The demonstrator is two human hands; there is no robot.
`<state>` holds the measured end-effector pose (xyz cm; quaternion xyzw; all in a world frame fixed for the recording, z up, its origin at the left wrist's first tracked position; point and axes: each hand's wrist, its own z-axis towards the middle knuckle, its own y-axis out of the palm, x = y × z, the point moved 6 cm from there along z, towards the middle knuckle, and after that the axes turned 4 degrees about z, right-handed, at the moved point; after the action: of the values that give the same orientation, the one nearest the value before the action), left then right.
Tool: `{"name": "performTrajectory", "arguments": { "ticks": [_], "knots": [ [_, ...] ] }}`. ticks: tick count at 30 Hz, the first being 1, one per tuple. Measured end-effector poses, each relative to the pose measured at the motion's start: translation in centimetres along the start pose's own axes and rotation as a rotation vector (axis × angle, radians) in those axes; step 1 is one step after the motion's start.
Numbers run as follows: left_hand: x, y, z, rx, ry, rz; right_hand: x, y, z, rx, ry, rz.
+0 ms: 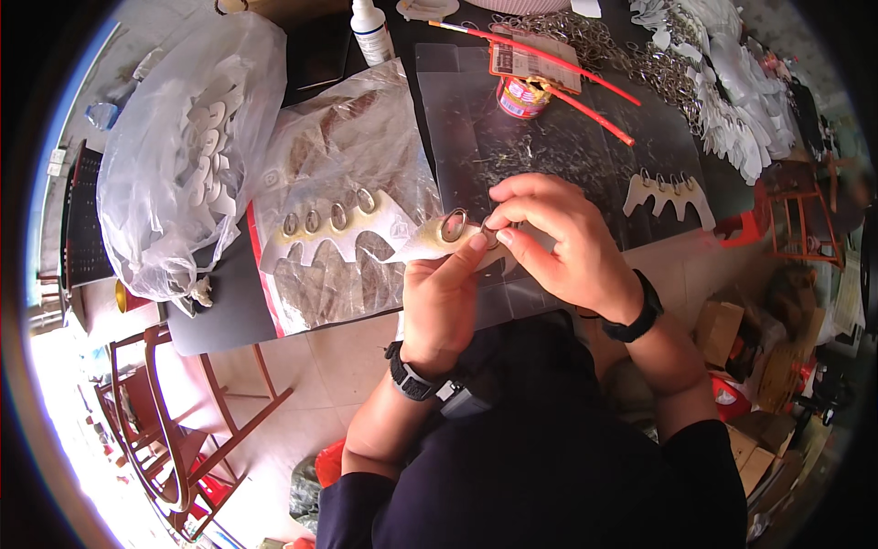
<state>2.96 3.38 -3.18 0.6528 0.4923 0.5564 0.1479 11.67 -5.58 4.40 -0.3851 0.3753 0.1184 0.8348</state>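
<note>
Evidently, a white piece (425, 245) is held up near the front edge of the table (219, 328), pinched between the thumb and fingers of the left hand (439, 306). By the right hand (572, 242), a small ring (491, 243) at its end is pinched between thumb and forefinger, the other fingers being curved loosely.

The ring could be skewed or dropped if that fingertip pinch were loosened. If the yellowish smears are wet glue (this cannot be told), the skin could be stuck or the neighbouring oval ring (464, 221) shifted by a brushing knuckle. The scalloped strip (297, 250) on the plastic could be nudged too, since the held piece is brought so close; whether they touch is unclear.

Counted, four rings are seen on that strip, two on the held piece, and four on the scalloped strip at right (692, 203). Two red sticks (585, 71), one tin (522, 101) and one white bottle (372, 35) are also found; the heaped chains (672, 80) cannot be counted.
</note>
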Motion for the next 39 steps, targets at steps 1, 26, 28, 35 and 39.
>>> {"name": "performTrajectory", "arguments": {
  "ticks": [1,26,28,35,39],
  "knots": [
    [-0.2,-0.1,0.0,-0.018,-0.01,0.0,-0.2,0.1,-0.1,-0.001,0.001,0.0],
    [1.6,0.2,0.7,-0.395,-0.222,0.872,-1.5,1.1,0.5,-0.274,-0.245,-0.049],
    [-0.4,-0.3,0.1,-0.284,-0.402,0.409,-1.4,1.1,0.2,-0.289,-0.285,-0.138],
    [-2.6,-0.8,-0.2,-0.107,-0.428,0.111,-0.9,1.1,-1.1,-0.264,-0.277,-0.184],
    [-2.8,-0.4,-0.2,-0.103,-0.369,0.019,-0.8,1.0,-1.4,-0.246,-0.409,-0.239]
  ]
}}
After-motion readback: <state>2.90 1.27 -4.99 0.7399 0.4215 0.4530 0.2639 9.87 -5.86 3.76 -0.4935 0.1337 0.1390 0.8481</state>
